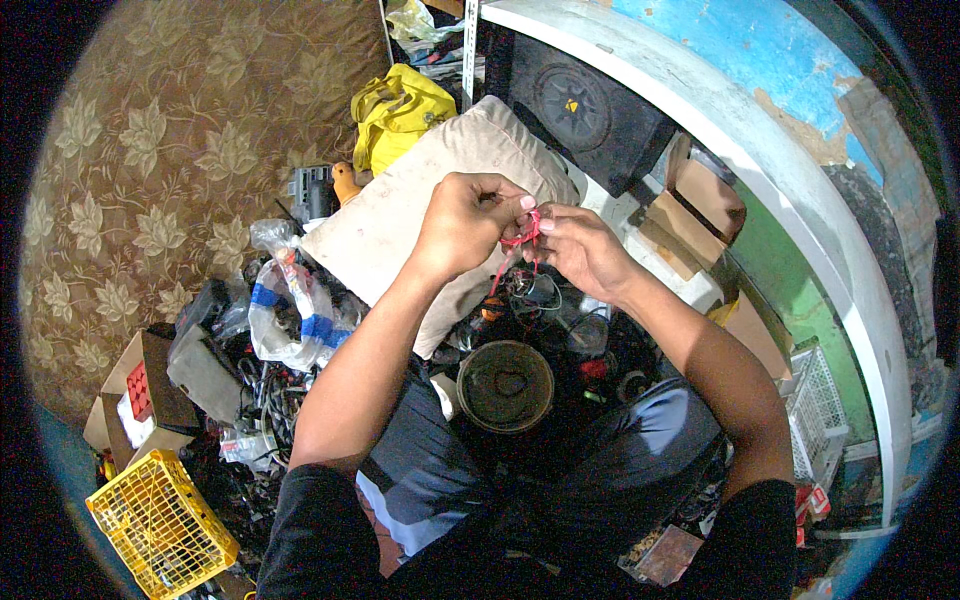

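Both hands are raised in front of me, close together. My left hand [466,222] and my right hand [578,247] pinch a thin red wire [522,238] between their fingertips, and the wire is looped or twisted between them. A strand of it hangs down toward a tangle of wires [530,292] below. Under the hands, between my knees, lies a round dark speaker cone [505,386] facing up. Behind my hands lies a beige cushion [400,215].
A yellow bag [398,112] and a black speaker box [590,110] sit at the back. Left of me are a clear plastic bag with blue tape [295,310], a cardboard box [140,395], a yellow plastic crate [160,525] and heaped cables. Cardboard boxes [700,210] and a white crate [820,400] stand right.
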`<state>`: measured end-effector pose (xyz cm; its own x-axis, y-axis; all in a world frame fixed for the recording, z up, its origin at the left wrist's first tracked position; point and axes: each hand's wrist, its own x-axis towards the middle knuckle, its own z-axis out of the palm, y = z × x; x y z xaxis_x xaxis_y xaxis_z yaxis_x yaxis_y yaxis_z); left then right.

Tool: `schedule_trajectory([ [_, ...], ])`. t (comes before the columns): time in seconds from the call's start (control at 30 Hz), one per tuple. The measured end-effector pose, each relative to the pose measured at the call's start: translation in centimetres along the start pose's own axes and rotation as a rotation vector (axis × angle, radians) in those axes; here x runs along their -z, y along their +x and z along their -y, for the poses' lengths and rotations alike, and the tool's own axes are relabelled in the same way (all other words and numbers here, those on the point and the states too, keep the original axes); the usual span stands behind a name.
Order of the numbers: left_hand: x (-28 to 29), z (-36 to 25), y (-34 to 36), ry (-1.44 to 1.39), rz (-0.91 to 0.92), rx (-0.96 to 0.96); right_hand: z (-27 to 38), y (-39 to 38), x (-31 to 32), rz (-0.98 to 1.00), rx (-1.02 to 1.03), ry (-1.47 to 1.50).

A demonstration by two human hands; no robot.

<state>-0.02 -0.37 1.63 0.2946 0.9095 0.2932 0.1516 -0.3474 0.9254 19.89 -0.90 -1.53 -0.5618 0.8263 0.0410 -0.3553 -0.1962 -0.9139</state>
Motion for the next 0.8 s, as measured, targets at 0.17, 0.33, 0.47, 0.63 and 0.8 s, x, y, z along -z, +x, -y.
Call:
schedule_trajectory([
  [0.17,0.3,-0.2,-0.1,0.200,-0.027,-0.137,0.1,-0.2,-0.8,-0.029,-0.069,0.056],
  [0.33,0.4,-0.1,0.2,0.218,-0.018,-0.151,0.7,-0.4,-1.7,0.010,-0.098,0.072],
  [0.47,0.4,0.2,0.5,0.239,-0.026,-0.138,0.5,0.3,-2.3,-0.120,-0.117,0.013],
  [0.63,0.2,0.9,0.6,0.236,-0.024,-0.113,0.3,0.3,-2.3,-0.258,0.040,-0.327],
  [0.8,0.2,0.4,0.2,0.181,-0.009,-0.092,0.5,-0.1,-2.3,-0.344,0.189,-0.736],
])
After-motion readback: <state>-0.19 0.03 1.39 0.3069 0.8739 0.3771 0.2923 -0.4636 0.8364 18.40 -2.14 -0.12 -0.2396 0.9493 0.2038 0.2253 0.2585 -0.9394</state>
